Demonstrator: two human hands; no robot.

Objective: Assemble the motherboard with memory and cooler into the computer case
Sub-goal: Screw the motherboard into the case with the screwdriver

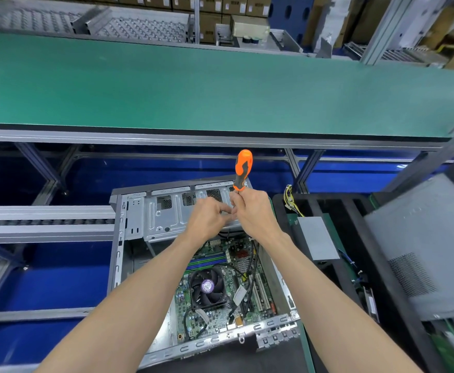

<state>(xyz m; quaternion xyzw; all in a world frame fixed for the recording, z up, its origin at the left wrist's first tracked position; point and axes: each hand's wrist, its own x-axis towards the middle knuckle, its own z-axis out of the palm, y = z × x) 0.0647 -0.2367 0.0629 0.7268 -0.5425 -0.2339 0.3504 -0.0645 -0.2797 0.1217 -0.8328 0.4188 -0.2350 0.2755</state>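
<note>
Motherboard [220,289] seated in open computer case [129,227], cooler fan [207,286] fitted | right hand [252,211] grips orange screwdriver [242,169] upright | left hand [209,216] pinches at its tip, object hidden | advice: seat bit squarely, steady shaft before turning.

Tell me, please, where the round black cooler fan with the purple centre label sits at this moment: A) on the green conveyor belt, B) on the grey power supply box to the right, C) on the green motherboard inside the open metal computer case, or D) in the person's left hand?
C: the round black cooler fan sits on the green motherboard inside the open metal computer case, below both hands.
</note>
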